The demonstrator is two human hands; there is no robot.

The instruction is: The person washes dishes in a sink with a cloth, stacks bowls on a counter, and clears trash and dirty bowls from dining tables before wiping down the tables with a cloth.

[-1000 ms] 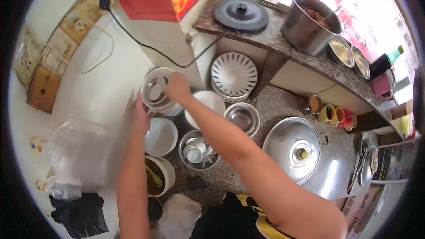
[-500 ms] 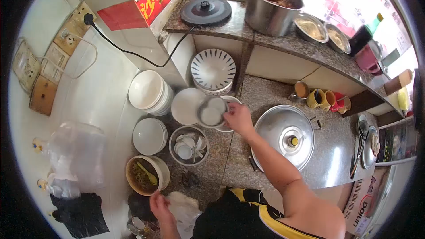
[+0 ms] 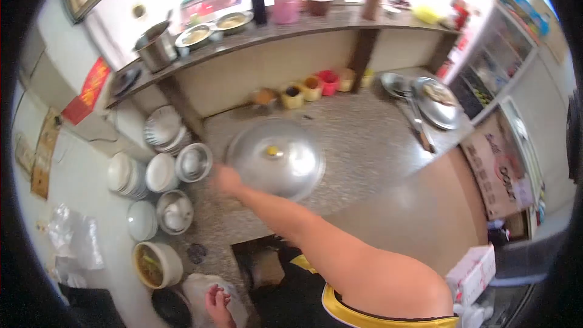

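Note:
My right hand [image 3: 226, 181] is smeared by motion, between a steel bowl [image 3: 194, 162] and the left edge of a large domed lid [image 3: 285, 170] with a yellow knob; its fingers cannot be made out. At the bottom, my left hand [image 3: 218, 304] hangs over a pale plastic bag [image 3: 203, 291], fingers loosely curled and apart, holding nothing. Left of the steel bowl stand white bowls [image 3: 161, 172] and a taller bowl stack [image 3: 123, 173]. A steel basin [image 3: 175, 212] holds white pieces below them.
A cream pot [image 3: 170, 264] with green food stands lower left. Patterned bowls [image 3: 164, 127] sit under the shelf [image 3: 285, 33]. Yellow and red cups [image 3: 328, 82] line the counter's back. A steel tray [image 3: 436, 103] and long utensils [image 3: 419, 123] lie at the right.
The view has swung right. My right hand has left the bowl stack, carried a steel bowl to the steel bowl's spot, and moved off it. My left hand has dropped back from the stack.

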